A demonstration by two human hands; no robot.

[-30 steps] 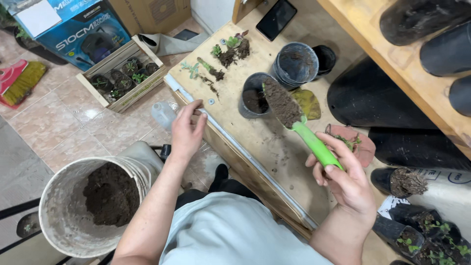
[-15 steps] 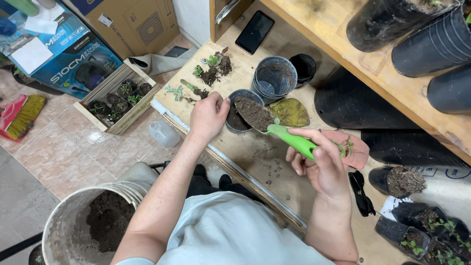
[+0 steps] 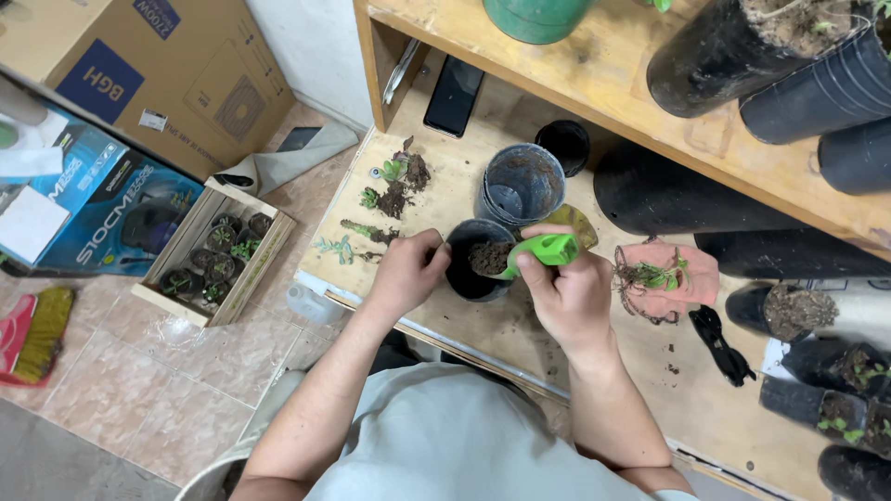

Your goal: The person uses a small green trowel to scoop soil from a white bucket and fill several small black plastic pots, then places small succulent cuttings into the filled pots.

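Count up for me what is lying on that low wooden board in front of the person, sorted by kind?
Round plastic pots: 3, one steadied by the left hand, a grey one, a small black one
Green trowel: 1, in the right hand
Loose seedlings: 4
Phone: 1
Pink cloth: 1
Total: 10

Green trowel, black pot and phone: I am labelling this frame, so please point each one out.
green trowel (image 3: 548,249), head view, on its green handle above the pot.
black pot (image 3: 461,274), head view, on its left wall.
phone (image 3: 454,95), head view, on the middle of its dark screen.
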